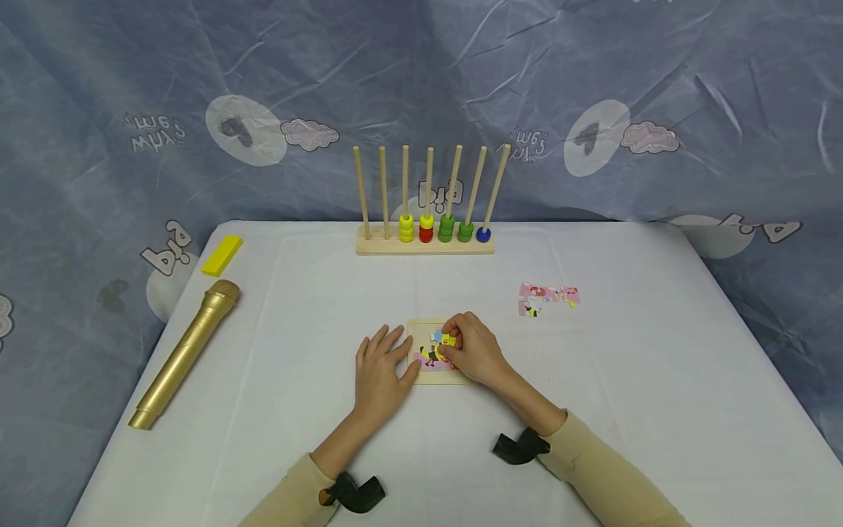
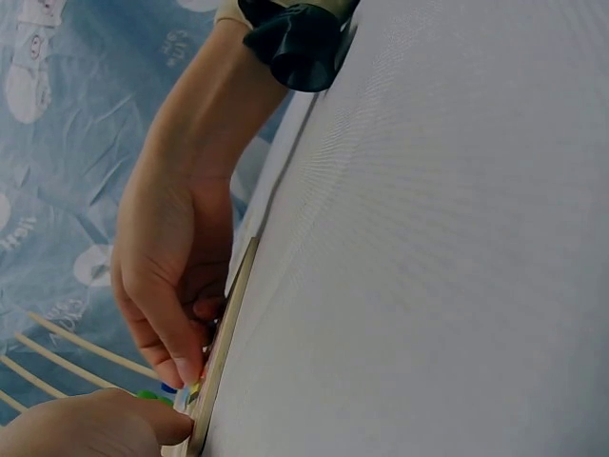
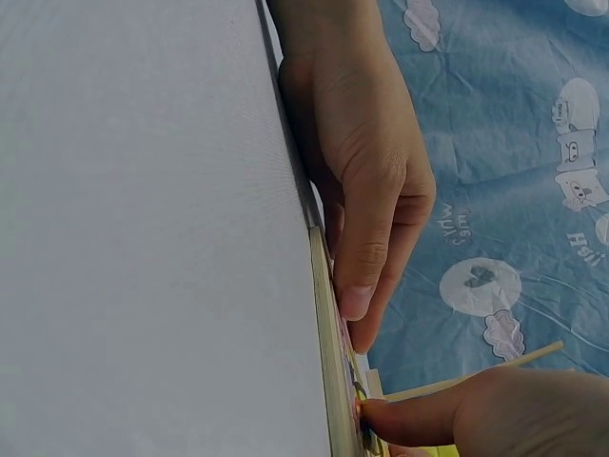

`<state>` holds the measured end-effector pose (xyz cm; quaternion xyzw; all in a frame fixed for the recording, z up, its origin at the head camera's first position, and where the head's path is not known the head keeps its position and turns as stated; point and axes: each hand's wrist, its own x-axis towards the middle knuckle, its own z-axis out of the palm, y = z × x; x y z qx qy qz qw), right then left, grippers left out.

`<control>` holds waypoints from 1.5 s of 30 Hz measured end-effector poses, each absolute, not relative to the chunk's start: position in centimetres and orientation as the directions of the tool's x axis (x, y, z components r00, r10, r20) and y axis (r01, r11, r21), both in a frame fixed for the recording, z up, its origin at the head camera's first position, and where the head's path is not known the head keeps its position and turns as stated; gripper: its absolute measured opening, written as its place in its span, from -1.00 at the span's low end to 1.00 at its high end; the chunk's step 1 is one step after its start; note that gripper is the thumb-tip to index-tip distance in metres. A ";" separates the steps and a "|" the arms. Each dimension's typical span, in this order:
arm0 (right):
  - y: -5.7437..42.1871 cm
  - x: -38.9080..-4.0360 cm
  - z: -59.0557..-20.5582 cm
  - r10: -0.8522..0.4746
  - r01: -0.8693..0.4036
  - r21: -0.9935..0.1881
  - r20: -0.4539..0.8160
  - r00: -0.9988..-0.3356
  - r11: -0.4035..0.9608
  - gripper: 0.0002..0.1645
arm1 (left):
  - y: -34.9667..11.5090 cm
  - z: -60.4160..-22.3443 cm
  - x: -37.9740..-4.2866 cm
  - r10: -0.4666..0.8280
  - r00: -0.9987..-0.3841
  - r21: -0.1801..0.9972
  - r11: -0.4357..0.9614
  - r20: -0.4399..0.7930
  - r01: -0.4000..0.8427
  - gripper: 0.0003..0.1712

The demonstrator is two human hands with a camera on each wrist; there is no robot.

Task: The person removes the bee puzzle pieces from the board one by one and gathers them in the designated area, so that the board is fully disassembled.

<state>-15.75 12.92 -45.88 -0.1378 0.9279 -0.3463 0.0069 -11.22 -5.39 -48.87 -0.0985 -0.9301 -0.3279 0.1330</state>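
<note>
A shallow wooden puzzle tray (image 1: 431, 381) lies flat on the table, partly filled with pink and yellow picture pieces (image 1: 429, 360). My left hand (image 1: 383, 373) rests at the tray's left side, fingers spread, its thumb and index finger touching the frame. Over the tray's right part, my right hand (image 1: 476, 350) pinches a yellow puzzle piece (image 1: 449, 340) between thumb and bent index finger. That hand hides the tray's right side. In the left wrist view, the right hand's fingertips (image 2: 187, 369) are down at the tray surface.
Several loose pink puzzle pieces (image 1: 532, 293) lie to the right behind the tray. Farther back stands a wooden peg rack (image 1: 424, 249) with coloured beads. At the left are a gold microphone (image 1: 181, 359) and a yellow block (image 1: 222, 255). A patterned blue-grey cloth (image 1: 395, 80) hangs behind the table.
</note>
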 end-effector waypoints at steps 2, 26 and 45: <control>12.9 -15.7 -45.8 -0.261 -0.253 -0.650 0.087 -0.961 0.716 -0.70 | -5.4 -48.9 -11.2 0.096 -0.944 0.583 0.765 0.316 0.273 -0.53; 13.1 -15.7 -45.6 -0.240 -0.301 -0.772 0.196 -0.951 0.560 -0.83 | -5.4 -48.9 -11.4 0.094 -0.945 0.585 0.765 0.314 0.271 -0.53; 16.0 -17.2 -43.3 -0.191 -0.076 -0.929 0.006 -0.982 0.362 -0.68 | -5.4 -49.2 -11.2 0.092 -0.944 0.580 0.768 0.317 0.270 -0.52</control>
